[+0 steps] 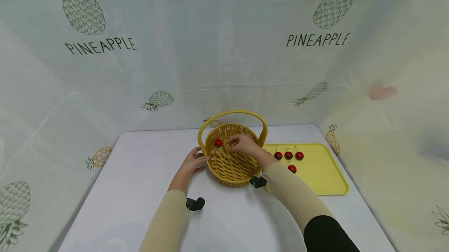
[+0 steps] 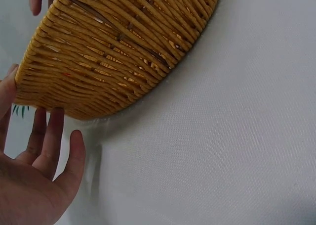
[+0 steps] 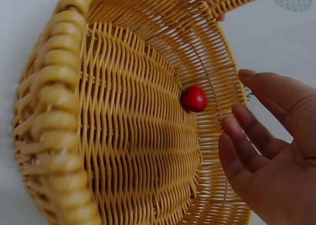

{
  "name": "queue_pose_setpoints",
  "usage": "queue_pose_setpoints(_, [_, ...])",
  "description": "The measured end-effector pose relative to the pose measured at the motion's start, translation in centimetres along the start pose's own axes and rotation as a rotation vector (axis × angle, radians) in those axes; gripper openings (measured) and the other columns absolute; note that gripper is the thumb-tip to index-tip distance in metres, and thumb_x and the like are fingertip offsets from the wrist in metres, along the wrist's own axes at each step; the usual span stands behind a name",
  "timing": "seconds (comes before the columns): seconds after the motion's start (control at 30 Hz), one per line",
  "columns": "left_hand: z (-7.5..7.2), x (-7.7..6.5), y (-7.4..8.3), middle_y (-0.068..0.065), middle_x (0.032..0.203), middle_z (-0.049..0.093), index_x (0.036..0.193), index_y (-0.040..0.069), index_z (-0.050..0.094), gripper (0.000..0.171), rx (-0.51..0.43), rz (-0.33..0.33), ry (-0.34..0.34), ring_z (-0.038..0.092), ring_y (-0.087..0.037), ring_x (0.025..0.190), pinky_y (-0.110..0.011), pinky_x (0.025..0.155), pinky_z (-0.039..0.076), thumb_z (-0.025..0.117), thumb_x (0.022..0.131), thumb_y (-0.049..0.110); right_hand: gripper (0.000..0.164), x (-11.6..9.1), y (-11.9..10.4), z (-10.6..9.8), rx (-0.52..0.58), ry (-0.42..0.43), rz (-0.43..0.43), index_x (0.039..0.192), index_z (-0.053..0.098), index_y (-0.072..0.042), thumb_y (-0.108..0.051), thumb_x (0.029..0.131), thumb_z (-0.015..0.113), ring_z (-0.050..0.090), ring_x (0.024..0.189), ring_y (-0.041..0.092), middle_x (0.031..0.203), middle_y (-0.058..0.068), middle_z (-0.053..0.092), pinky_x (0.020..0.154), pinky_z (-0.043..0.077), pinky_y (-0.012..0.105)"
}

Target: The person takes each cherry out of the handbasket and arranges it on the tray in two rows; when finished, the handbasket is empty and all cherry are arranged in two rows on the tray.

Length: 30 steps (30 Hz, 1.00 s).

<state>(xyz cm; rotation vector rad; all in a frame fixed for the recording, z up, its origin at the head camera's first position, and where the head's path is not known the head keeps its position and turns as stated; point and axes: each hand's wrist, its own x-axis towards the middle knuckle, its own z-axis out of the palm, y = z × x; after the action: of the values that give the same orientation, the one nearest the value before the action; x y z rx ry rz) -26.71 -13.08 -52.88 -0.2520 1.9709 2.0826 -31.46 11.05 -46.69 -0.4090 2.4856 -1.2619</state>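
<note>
A yellow-brown wicker basket (image 1: 233, 172) with a tall arched handle stands on the table. Inside it, toward the left, lies one red cherry (image 3: 194, 99) with a green stem. My left hand (image 1: 194, 161) grips the basket's left rim near the foot of the handle; the left wrist view shows its fingers (image 2: 52, 141) against the woven outer wall. Over the basket's inside is my right hand (image 1: 243, 145), its fingers loosely bent and nothing between them. In the right wrist view this hand (image 3: 281, 141) is apart from the cherry.
Right of the basket is a yellow tray (image 1: 324, 174), holding several dark red cherries (image 1: 299, 155) at its left side. My right forearm passes over the tray's near left corner. A pineapple-printed sheet (image 1: 217, 69) hangs behind the white table (image 1: 140, 185).
</note>
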Motion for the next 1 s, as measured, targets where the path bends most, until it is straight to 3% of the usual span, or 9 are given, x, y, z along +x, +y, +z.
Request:
queue_pose_setpoints(0.23, [-0.1, 0.1, 0.2, -0.020, 0.141, 0.046, 0.144, 0.013, 0.043, 0.060, -0.002, -0.006, -0.001, 0.052, -0.036, 0.120, -0.056, 0.097, 0.043, 0.069, 0.091, 0.006, 0.035, 1.3, -0.4, 0.9, -0.005, -0.008, 0.001, 0.120, 0.067, 0.000, -0.007, 0.087, 0.073, 0.058, 0.108, 0.029, 0.121, 0.018, 0.062, 0.087, 0.051, 0.043])
queue_pose_setpoints(0.57, [-0.3, 0.2, 0.0, -0.023, 0.141, 0.045, 0.144, 0.010, 0.043, 0.059, -0.012, 0.015, -0.016, 0.050, -0.039, 0.122, -0.058, 0.098, 0.042, 0.068, 0.090, 0.004, 0.032, 3.6, -0.5, 2.3, -0.047, -0.022, 0.006, 0.118, 0.068, -0.001, -0.005, 0.087, 0.072, 0.056, 0.114, 0.030, 0.124, 0.013, 0.062, 0.089, 0.051, 0.041])
queue_pose_setpoints(0.87, [-0.2, -0.3, 0.5, -0.027, 0.144, 0.039, 0.147, 0.006, 0.037, 0.063, -0.037, 0.010, -0.064, 0.046, -0.041, 0.124, -0.062, 0.100, 0.038, 0.066, 0.092, 0.003, 0.033, 4.9, -0.1, 3.2, -0.059, -0.046, 0.040, 0.118, 0.068, -0.001, -0.003, 0.086, 0.074, 0.055, 0.110, 0.025, 0.123, 0.013, 0.062, 0.091, 0.048, 0.038])
queue_pose_setpoints(1.0, [-0.3, -0.3, 0.1, -0.026, 0.141, 0.043, 0.146, 0.007, 0.039, 0.062, -0.020, 0.028, -0.056, 0.050, -0.038, 0.121, -0.060, 0.099, 0.041, 0.067, 0.091, 0.004, 0.036, 5.6, 0.1, 3.7, -0.059, -0.058, 0.041, 0.120, 0.067, -0.002, -0.004, 0.085, 0.075, 0.055, 0.111, 0.026, 0.123, 0.013, 0.062, 0.092, 0.048, 0.038])
